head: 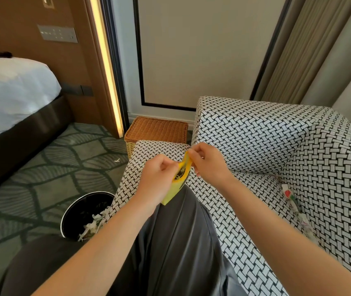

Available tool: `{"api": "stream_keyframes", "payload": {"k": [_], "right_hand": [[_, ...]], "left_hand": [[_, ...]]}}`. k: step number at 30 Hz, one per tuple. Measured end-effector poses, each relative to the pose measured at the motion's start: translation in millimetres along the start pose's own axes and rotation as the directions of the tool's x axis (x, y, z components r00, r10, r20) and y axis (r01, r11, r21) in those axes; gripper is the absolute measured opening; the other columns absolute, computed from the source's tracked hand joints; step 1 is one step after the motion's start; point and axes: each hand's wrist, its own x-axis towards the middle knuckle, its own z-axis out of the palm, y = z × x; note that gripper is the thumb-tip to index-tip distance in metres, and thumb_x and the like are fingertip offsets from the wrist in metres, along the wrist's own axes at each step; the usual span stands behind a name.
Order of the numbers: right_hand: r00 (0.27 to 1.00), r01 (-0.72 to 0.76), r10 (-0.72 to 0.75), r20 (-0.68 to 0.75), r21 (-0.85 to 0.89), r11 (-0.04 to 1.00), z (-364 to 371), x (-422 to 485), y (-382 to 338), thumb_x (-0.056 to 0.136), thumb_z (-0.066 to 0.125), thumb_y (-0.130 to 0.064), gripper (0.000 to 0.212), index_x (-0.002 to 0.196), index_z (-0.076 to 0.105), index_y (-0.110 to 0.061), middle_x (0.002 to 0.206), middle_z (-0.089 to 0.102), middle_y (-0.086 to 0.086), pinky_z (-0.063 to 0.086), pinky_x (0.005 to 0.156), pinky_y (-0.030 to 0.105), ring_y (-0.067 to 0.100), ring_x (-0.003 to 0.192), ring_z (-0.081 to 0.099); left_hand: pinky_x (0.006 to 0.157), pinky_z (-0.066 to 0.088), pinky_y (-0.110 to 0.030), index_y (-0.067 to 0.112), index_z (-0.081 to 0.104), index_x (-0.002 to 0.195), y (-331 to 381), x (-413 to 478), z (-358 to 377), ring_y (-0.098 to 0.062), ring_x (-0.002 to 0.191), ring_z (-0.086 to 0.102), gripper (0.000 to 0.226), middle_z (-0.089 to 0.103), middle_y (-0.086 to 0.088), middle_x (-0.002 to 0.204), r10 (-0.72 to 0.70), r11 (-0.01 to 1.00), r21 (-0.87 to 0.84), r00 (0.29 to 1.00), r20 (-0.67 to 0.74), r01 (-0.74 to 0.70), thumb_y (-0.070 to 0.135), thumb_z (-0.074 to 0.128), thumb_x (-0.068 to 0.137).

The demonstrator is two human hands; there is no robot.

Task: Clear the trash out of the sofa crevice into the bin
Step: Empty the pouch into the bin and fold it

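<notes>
A yellow snack bag [175,189] is held up over my lap, its mouth pulled apart so bits of trash show inside. My left hand [156,178] grips the bag's left side and my right hand [207,162] pinches its top right edge. The black round bin [74,212] stands on the carpet to the left of the sofa, with white paper scraps inside. More trash [294,201], wrappers and paper bits, lies in the crevice along the sofa's right side. The sofa [277,142] has a black and white woven pattern.
A wicker basket [155,129] stands behind the sofa's left arm by the wall. A bed [10,92] fills the left. A small white scrap [117,160] lies on the patterned carpet. Curtains hang at the upper right.
</notes>
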Motion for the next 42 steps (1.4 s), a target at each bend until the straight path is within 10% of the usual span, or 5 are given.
{"api": "stream_keyframes", "payload": {"k": [8, 16, 31, 36, 42], "right_hand": [[0.998, 0.021, -0.033, 0.059, 0.194, 0.981, -5.1, 7.7, 2.1, 0.093, 0.049, -0.004, 0.012, 0.086, 0.059, -0.003, 0.067, 0.06, 0.005, 0.05, 0.054, 0.019, 0.007, 0.054, 0.057], [0.987, 0.154, -0.153, -0.042, 0.022, 0.988, -22.3, 6.9, 13.7, 0.088, 0.057, -0.009, 0.017, 0.072, 0.061, -0.012, 0.063, 0.063, -0.003, 0.045, 0.059, 0.027, 0.012, 0.059, 0.054], [0.908, 0.324, -0.365, 0.204, 0.21, 0.923, -26.9, -13.2, -5.9, 0.089, 0.056, -0.003, 0.016, 0.074, 0.06, -0.007, 0.067, 0.054, -0.007, 0.04, 0.06, 0.018, 0.005, 0.064, 0.047], [0.972, -0.172, 0.08, 0.219, 0.437, 0.883, -18.7, -10.5, -3.0, 0.099, 0.039, -0.027, 0.026, 0.103, 0.058, -0.011, 0.058, 0.055, 0.005, 0.043, 0.049, 0.025, 0.014, 0.047, 0.051], [0.739, -0.672, 0.294, 0.607, 0.628, 0.392, 0.9, 4.4, 3.9, 0.097, 0.032, -0.048, 0.047, 0.128, 0.041, -0.013, 0.107, 0.064, 0.029, 0.059, 0.065, 0.035, 0.037, 0.097, 0.065]], "left_hand": [[0.077, 0.047, -0.013, 0.016, 0.058, 0.117, -2.8, 38.6, 3.0, -0.007, 0.1, 0.057, 0.025, 0.062, 0.005, 0.107, 0.015, 0.998, -0.061, 0.971, 0.24, 0.0, 0.019, 0.042, 0.098], [0.06, 0.047, -0.009, 0.017, 0.061, 0.09, -0.7, 53.4, 24.1, -0.002, 0.073, 0.06, 0.031, 0.063, 0.006, 0.077, -0.083, 0.992, -0.051, 0.891, 0.446, 0.118, 0.035, 0.037, 0.098], [0.069, 0.036, -0.036, 0.014, 0.052, 0.084, -22.5, 70.5, 10.7, -0.019, 0.071, 0.041, 0.031, 0.038, -0.005, 0.068, -0.142, 0.935, -0.349, 0.968, -0.205, 0.063, 0.042, 0.043, 0.095], [0.069, 0.031, -0.032, 0.016, 0.045, 0.073, -21.0, 73.9, 3.8, -0.017, 0.072, 0.035, 0.029, 0.034, -0.002, 0.071, -0.169, 0.915, -0.404, 0.931, -0.323, 0.026, 0.036, 0.046, 0.094], [0.062, 0.029, -0.034, 0.012, 0.045, 0.069, -22.7, 72.1, 0.3, -0.019, 0.068, 0.034, 0.032, 0.035, -0.006, 0.069, -0.076, 0.925, -0.366, 0.896, -0.438, -0.101, 0.03, 0.044, 0.095]]}}
